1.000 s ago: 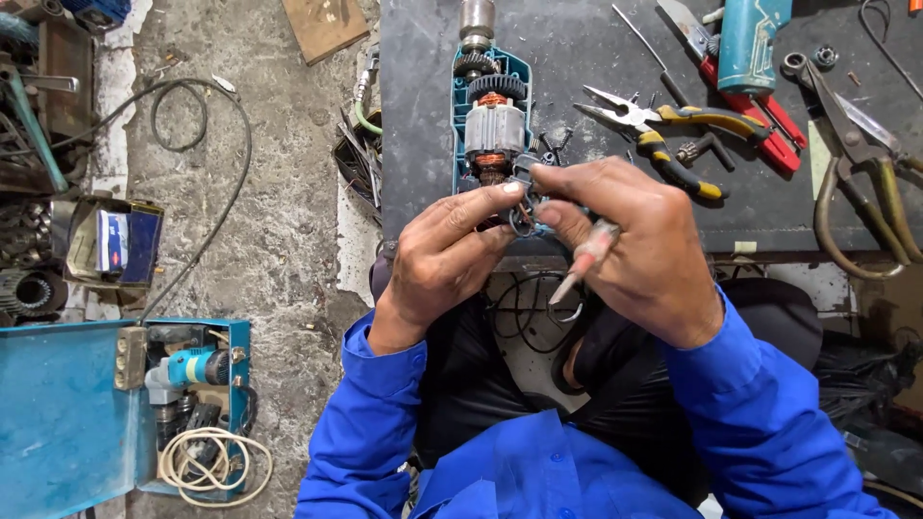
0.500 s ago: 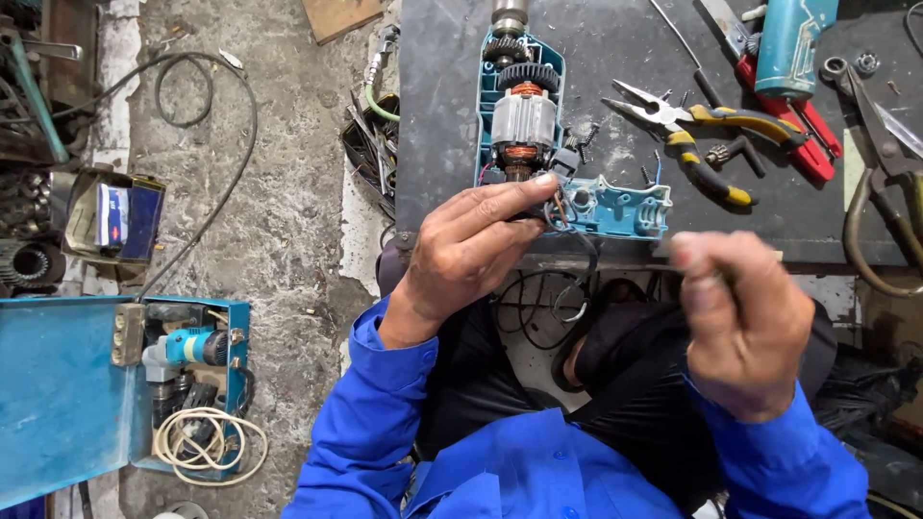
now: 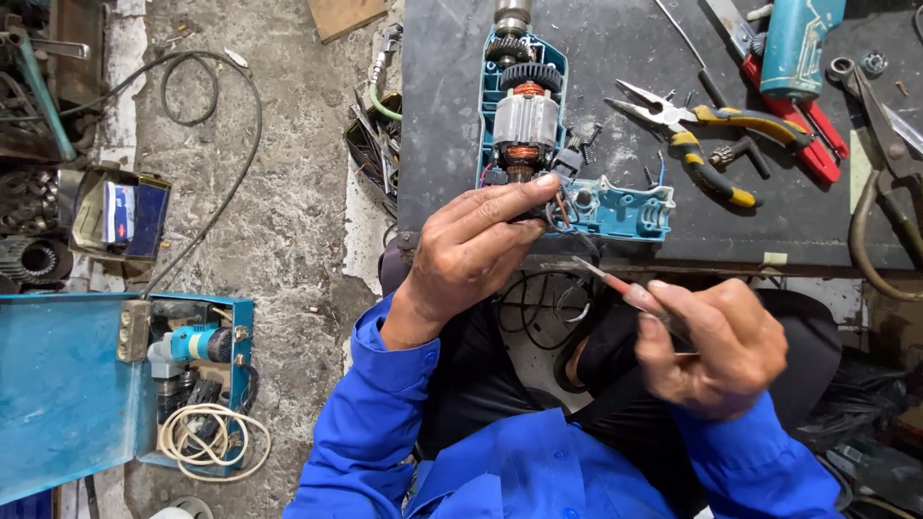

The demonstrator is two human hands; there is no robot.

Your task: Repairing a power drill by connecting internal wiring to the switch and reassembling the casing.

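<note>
Pulling back from the opened teal drill housing (image 3: pixel 577 197) on the dark workbench (image 3: pixel 442 144), the right hand (image 3: pixel 716 346) now pinches a slim tool, probably a screwdriver (image 3: pixel 620 288), while the left hand (image 3: pixel 476 250) stays closed on the wiring at the motor's base, so the adjustment seems paused.

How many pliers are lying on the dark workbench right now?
2. Yellow-and-black-handled needle-nose pliers lie right of the opened teal drill housing; red-handled pliers lie further right, partly under a teal tool body. Others may be hidden.
</note>
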